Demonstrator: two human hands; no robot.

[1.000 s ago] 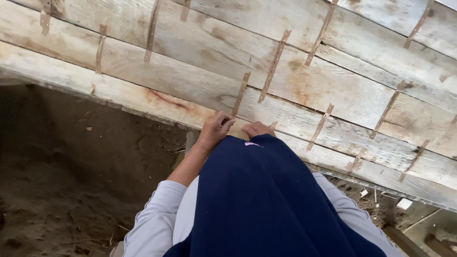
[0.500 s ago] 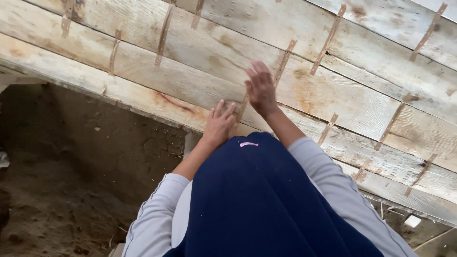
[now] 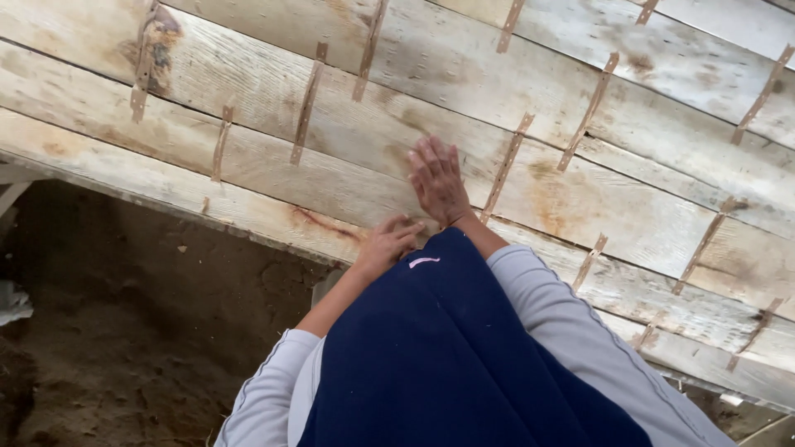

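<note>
Wooden planks (image 3: pixel 580 207) lie under our hands: right hand (image 3: pixel 437 182) flat and open, left hand (image 3: pixel 387 244) curled on the edge, gripping nothing.

Left hand (image 3: pixel 387 245) partly behind navy garment (image 3: pixel 447 356)

The wall of pale weathered wooden planks (image 3: pixel 273 157) lies bare around the right hand (image 3: pixel 437 180), crossed only by thin rusty metal strips (image 3: pixel 506 165) just beside it. Below the left hand (image 3: pixel 387 244), open brown dirt ground (image 3: pixel 141 331) leaves room.
</note>
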